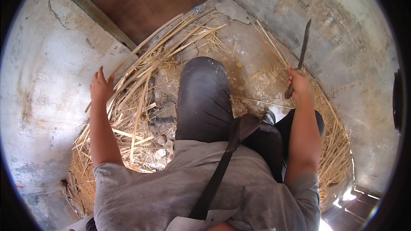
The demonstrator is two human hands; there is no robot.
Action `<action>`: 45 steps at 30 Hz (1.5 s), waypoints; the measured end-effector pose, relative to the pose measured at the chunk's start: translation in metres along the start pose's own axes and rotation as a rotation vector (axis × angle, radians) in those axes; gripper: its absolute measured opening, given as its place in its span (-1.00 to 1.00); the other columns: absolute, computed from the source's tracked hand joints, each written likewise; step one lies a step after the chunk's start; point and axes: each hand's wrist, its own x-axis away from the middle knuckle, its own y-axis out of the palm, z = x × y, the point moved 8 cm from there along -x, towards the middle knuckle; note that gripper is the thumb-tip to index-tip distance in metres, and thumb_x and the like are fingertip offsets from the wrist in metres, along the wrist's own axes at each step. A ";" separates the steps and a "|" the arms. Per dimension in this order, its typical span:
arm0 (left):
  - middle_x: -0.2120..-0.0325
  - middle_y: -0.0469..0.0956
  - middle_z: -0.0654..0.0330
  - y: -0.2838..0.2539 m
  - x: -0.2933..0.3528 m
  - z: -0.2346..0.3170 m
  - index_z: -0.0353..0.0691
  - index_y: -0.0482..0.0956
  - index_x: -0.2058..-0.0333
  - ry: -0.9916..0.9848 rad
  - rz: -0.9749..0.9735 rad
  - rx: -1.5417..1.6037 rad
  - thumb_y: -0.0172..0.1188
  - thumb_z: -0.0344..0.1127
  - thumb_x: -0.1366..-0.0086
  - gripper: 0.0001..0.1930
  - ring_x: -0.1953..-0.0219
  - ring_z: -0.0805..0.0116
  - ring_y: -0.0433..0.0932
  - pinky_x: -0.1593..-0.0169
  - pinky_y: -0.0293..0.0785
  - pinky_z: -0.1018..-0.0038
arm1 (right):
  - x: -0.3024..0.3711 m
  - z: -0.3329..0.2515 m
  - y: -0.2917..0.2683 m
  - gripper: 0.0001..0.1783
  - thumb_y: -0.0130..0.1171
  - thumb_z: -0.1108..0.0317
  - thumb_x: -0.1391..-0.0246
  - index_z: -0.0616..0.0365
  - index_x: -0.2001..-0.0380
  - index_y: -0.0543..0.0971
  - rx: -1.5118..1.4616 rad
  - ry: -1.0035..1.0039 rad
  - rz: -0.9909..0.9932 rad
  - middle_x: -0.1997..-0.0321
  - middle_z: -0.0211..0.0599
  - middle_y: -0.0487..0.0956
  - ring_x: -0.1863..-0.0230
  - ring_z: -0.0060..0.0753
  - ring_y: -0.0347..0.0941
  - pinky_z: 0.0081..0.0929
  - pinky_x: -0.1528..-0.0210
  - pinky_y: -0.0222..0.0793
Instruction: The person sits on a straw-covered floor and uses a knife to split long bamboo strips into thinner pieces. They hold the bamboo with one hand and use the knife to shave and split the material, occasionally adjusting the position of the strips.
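Observation:
My left hand (102, 86) is raised by the left wall, fingers stretched up and thumb apart. It is beside a pile of long split bamboo strips (143, 70); one thin strip seems to pass behind it, and I cannot tell whether they touch. On the right, my right hand (298, 81) is wrapped round the handle of a machete (305, 45). Its long dark blade points up and away from me, near the right wall. The lower end of the handle shows below my fist.
Pale stained walls (47, 72) rise on both sides, with a brown door panel (145, 0) at the far left. Thin shavings (332, 149) lie heaped along the right wall. My bent knee (204, 85) is in the middle, over a dusty floor (244, 47) with scattered strips.

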 end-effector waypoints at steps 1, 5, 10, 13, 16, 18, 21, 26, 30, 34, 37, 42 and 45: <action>-0.04 0.56 -0.22 0.001 -0.008 -0.009 -0.21 0.39 -0.24 0.029 0.077 -0.043 0.12 0.00 -0.45 -0.47 -0.10 -0.26 0.53 -0.12 0.48 0.04 | 0.000 0.002 0.001 -0.64 0.44 0.22 -0.11 0.06 0.32 0.40 0.019 -0.004 0.000 0.58 -0.47 0.41 0.67 -0.55 0.32 -0.49 0.63 0.25; -0.12 0.49 -0.27 0.076 -0.006 -0.035 -0.23 0.41 -0.25 -0.071 -0.113 0.218 0.18 0.05 -0.41 -0.40 -0.17 -0.23 0.49 -0.20 0.45 0.05 | 0.006 -0.002 -0.002 -0.65 0.44 0.23 -0.11 0.08 0.30 0.43 0.107 -0.030 0.044 0.58 -0.49 0.40 0.66 -0.57 0.32 -0.51 0.62 0.24; -0.15 0.49 -0.24 0.221 0.098 -0.057 -0.31 0.42 -0.24 -0.282 -0.558 0.288 0.23 0.15 -0.34 -0.29 -0.19 -0.21 0.49 -0.25 0.42 0.06 | 0.008 -0.035 -0.014 -0.65 0.44 0.20 -0.12 0.09 0.30 0.45 0.209 -0.123 0.096 0.58 -0.51 0.41 0.69 -0.61 0.27 -0.55 0.63 0.20; -0.23 0.40 -0.23 0.282 0.185 -0.079 -0.27 0.33 -0.31 -0.473 -0.776 0.207 0.27 0.20 -0.27 -0.18 -0.27 -0.21 0.41 -0.30 0.37 0.07 | 0.000 -0.052 -0.034 -0.66 0.44 0.17 -0.12 0.09 0.32 0.47 0.292 -0.174 0.070 0.59 -0.52 0.39 0.71 -0.63 0.24 -0.56 0.64 0.18; -0.36 0.21 -0.16 0.276 0.239 -0.073 -0.13 0.11 -0.43 -0.579 -0.855 0.026 0.26 0.12 -0.29 -0.13 -0.34 -0.16 0.31 -0.33 0.31 0.05 | 0.003 -0.061 -0.082 -0.67 0.44 0.16 -0.12 0.10 0.34 0.49 0.509 -0.185 0.112 0.62 -0.53 0.38 0.71 -0.64 0.24 -0.56 0.64 0.16; -0.34 0.25 -0.13 0.274 0.263 -0.096 -0.08 0.13 -0.40 -0.634 -0.783 -0.021 0.21 0.08 -0.33 -0.22 -0.30 -0.13 0.37 -0.30 0.33 0.04 | 0.006 -0.058 -0.099 -0.67 0.43 0.18 -0.11 0.11 0.34 0.50 0.634 -0.156 0.134 0.63 -0.53 0.37 0.70 -0.64 0.25 -0.55 0.64 0.16; -0.05 0.57 -0.05 0.278 0.285 -0.107 -0.07 0.31 -0.19 -0.663 -0.699 -0.070 0.01 -0.02 -0.46 -0.56 -0.08 -0.07 0.57 -0.19 0.37 0.00 | 0.007 -0.045 -0.113 -0.69 0.41 0.21 -0.11 0.13 0.34 0.50 0.745 -0.096 0.167 0.65 -0.53 0.38 0.70 -0.64 0.26 -0.55 0.64 0.14; 0.33 0.69 -0.06 0.249 0.260 -0.101 -0.15 0.44 0.03 -0.578 -0.576 -0.046 -0.08 -0.04 -0.50 -0.68 0.21 -0.15 0.67 0.09 0.52 -0.05 | 0.001 -0.038 -0.105 -0.71 0.41 0.24 -0.10 0.17 0.35 0.52 0.774 -0.117 0.131 0.65 -0.52 0.39 0.70 -0.64 0.27 -0.52 0.63 0.15; 0.38 0.69 -0.11 0.202 0.229 -0.092 -0.16 0.55 0.17 -0.552 -0.410 -0.016 -0.03 0.04 -0.48 -0.62 0.28 -0.20 0.68 0.17 0.58 -0.03 | 0.001 -0.037 -0.090 -0.73 0.40 0.25 -0.08 0.18 0.37 0.54 0.790 -0.139 0.089 0.64 -0.51 0.42 0.68 -0.63 0.26 -0.50 0.60 0.16; 0.36 0.69 -0.14 0.147 0.189 -0.105 -0.19 0.58 0.19 -0.558 -0.463 -0.102 0.06 0.09 -0.43 -0.59 0.31 -0.20 0.69 0.18 0.61 0.00 | -0.003 -0.031 -0.102 -0.73 0.40 0.25 -0.08 0.19 0.38 0.55 0.862 -0.194 0.095 0.62 -0.49 0.43 0.65 -0.60 0.26 -0.47 0.57 0.17; 0.39 0.71 -0.01 0.089 0.150 -0.131 -0.16 0.59 0.23 -0.421 -0.353 -0.272 0.10 0.07 -0.43 -0.62 0.35 -0.05 0.72 0.26 0.61 0.00 | 0.003 -0.036 -0.093 -0.72 0.40 0.24 -0.07 0.21 0.38 0.55 0.834 -0.172 0.084 0.61 -0.49 0.44 0.65 -0.59 0.27 -0.46 0.56 0.18; 0.45 0.68 0.16 -0.033 0.063 -0.187 -0.01 0.58 0.31 -0.123 -0.221 -0.580 0.17 0.00 -0.41 -0.76 0.37 0.12 0.65 0.13 0.46 0.14 | 0.003 -0.036 -0.102 -0.77 0.39 0.32 -0.11 0.10 0.39 0.50 0.737 -0.163 0.127 0.64 -0.55 0.36 0.68 -0.67 0.23 -0.56 0.63 0.10; 0.38 0.68 0.21 -0.129 0.036 -0.197 -0.02 0.61 0.25 -0.072 -0.028 -0.715 0.31 -0.10 -0.29 -0.81 0.20 0.10 0.63 0.04 0.44 0.08 | 0.001 -0.033 -0.106 -0.77 0.40 0.31 -0.11 0.10 0.39 0.50 0.692 -0.160 0.103 0.64 -0.55 0.36 0.69 -0.66 0.22 -0.56 0.63 0.10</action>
